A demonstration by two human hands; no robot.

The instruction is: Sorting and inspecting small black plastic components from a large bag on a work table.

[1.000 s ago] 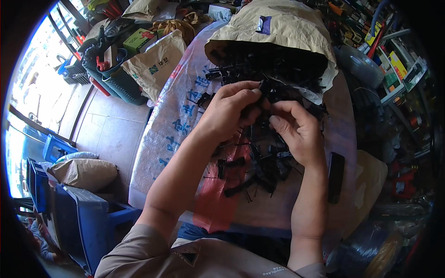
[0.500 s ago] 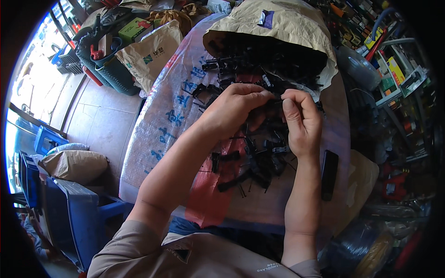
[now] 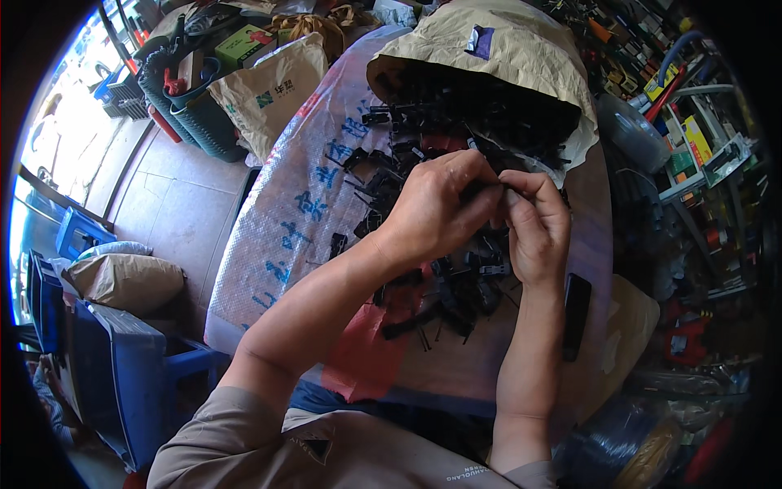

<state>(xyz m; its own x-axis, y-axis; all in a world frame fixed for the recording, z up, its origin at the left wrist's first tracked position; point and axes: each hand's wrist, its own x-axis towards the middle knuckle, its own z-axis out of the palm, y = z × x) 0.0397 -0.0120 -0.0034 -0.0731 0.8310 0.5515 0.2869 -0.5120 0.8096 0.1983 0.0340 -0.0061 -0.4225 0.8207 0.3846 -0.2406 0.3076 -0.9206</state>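
My left hand (image 3: pixel 444 208) and my right hand (image 3: pixel 539 228) meet fingertip to fingertip over the middle of the table. Both are closed in a pinch around something small and dark, mostly hidden by the fingers. Beneath and around them lies a loose heap of black plastic parts (image 3: pixel 456 300), some with thin pins or screws sticking out. More such parts spill from the dark mouth of a large brown paper sack (image 3: pixel 505 37) at the far side. Under the heap are a white woven sheet (image 3: pixel 265 236) with blue writing and a red strip (image 3: pixel 362 359).
A black phone (image 3: pixel 577 318) lies to the right of my right forearm. At far left stand a printed paper bag (image 3: pixel 273 94) and a dark green basket (image 3: pixel 199 130). A blue plastic stool (image 3: pixel 147 367) sits at near left. Cluttered shelves (image 3: pixel 700 163) line the right side.
My left hand has moved slightly right and curled more, and its fingers now meet those of my right hand. A small black part now shows on the sheet left of my left wrist.
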